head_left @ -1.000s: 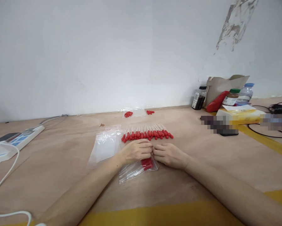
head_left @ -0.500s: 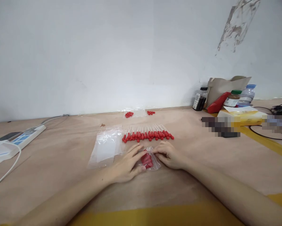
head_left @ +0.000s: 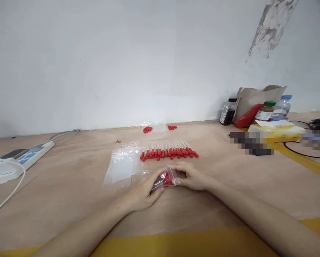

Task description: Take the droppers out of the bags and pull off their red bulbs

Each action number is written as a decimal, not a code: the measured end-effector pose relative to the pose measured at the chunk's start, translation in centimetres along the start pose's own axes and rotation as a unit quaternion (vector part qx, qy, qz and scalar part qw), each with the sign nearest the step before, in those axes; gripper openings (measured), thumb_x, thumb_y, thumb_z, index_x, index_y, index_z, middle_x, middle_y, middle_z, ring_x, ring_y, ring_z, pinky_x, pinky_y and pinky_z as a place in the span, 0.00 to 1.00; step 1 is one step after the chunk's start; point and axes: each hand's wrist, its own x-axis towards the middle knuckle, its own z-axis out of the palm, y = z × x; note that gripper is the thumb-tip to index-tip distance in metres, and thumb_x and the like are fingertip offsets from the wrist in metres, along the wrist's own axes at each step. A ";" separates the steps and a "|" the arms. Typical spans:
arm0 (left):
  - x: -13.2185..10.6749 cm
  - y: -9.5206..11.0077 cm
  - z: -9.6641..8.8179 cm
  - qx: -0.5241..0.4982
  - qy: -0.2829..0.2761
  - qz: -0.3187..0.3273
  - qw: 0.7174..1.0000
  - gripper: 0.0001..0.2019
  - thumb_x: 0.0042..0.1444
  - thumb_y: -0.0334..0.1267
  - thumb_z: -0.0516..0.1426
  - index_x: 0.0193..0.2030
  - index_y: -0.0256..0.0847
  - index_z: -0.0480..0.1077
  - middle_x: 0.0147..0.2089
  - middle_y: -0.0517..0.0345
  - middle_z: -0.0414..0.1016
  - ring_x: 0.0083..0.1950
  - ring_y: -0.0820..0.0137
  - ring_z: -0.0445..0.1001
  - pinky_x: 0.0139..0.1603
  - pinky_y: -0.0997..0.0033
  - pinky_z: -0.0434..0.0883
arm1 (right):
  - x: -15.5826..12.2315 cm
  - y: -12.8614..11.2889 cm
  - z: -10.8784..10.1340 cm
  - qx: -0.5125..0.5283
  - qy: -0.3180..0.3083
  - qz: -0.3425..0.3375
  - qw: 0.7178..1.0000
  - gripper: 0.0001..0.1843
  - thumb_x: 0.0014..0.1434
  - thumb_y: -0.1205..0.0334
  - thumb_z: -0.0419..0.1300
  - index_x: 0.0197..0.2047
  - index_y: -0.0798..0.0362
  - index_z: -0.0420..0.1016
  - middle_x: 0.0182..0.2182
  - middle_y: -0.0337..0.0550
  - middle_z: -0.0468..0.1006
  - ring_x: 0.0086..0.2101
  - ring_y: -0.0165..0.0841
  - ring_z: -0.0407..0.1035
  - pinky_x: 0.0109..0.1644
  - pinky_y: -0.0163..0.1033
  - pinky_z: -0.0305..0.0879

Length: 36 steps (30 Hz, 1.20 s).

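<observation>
A small clear zip bag (head_left: 167, 177) with red pieces inside is between my two hands, just above or on the table. My right hand (head_left: 193, 176) pinches its zip end, thumb in front and fingers behind. My left hand (head_left: 146, 189) curves round the other end, index finger along the far edge and thumb along the near edge. Beyond them lies a row of red-tipped white sticks (head_left: 170, 152), tips toward me. Flat clear zip bags (head_left: 121, 166) lie in a stack to the left.
Near the wall are a clear bag (head_left: 159, 127) and red pieces (head_left: 172, 127). A power strip (head_left: 39, 159) with a white cable is at left. At right stand a dark bottle (head_left: 227, 113), a green-lidded jar (head_left: 265, 111) and a tissue pack (head_left: 277, 131).
My right hand has taken the zip end between thumb and fingers and turned the bag up. My left hand has moved from on top of the bag to round its left end.
</observation>
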 end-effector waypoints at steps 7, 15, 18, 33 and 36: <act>-0.2 0.0 0.2 0.000 0.018 0.006 1.000 0.26 0.55 0.35 0.51 0.59 0.44 0.49 0.53 0.51 0.65 0.49 0.66 0.66 0.49 0.63 0.66 | 0.1 -0.8 0.2 0.089 -0.016 0.086 0.992 0.18 0.43 0.53 0.64 0.35 0.55 0.69 0.31 0.40 0.72 0.31 0.31 0.65 0.34 0.36 0.61; -0.3 -0.4 0.2 0.016 0.015 0.012 1.000 0.26 0.55 0.36 0.51 0.60 0.43 0.47 0.57 0.49 0.61 0.55 0.65 0.63 0.53 0.61 0.63 | 0.4 -0.9 1.0 0.196 -0.010 0.058 0.979 0.12 0.50 0.58 0.60 0.35 0.57 0.70 0.26 0.37 0.69 0.25 0.24 0.59 0.27 0.30 0.57; -0.2 -0.2 0.0 0.023 0.011 0.005 1.000 0.26 0.55 0.37 0.51 0.60 0.42 0.49 0.56 0.48 0.62 0.54 0.64 0.64 0.52 0.60 0.64 | 0.5 -1.0 0.9 0.237 -0.009 0.077 0.968 0.12 0.51 0.57 0.58 0.33 0.58 0.70 0.23 0.36 0.67 0.22 0.23 0.57 0.25 0.30 0.55; -0.3 -0.3 0.0 0.025 -0.002 -0.012 1.000 0.25 0.56 0.40 0.51 0.60 0.43 0.50 0.58 0.50 0.60 0.57 0.63 0.61 0.55 0.58 0.62 | -0.1 0.5 -0.1 0.359 -0.096 0.125 0.920 0.20 0.46 0.51 0.63 0.38 0.57 0.71 0.24 0.37 0.71 0.22 0.23 0.62 0.24 0.29 0.59; -0.3 -0.3 -0.1 0.025 -0.007 -0.011 1.000 0.25 0.57 0.39 0.50 0.61 0.43 0.49 0.59 0.50 0.59 0.57 0.64 0.61 0.55 0.59 0.62 | -0.2 0.7 -0.7 0.384 -0.080 0.175 0.903 0.21 0.44 0.51 0.64 0.37 0.56 0.69 0.24 0.36 0.71 0.22 0.24 0.64 0.23 0.30 0.62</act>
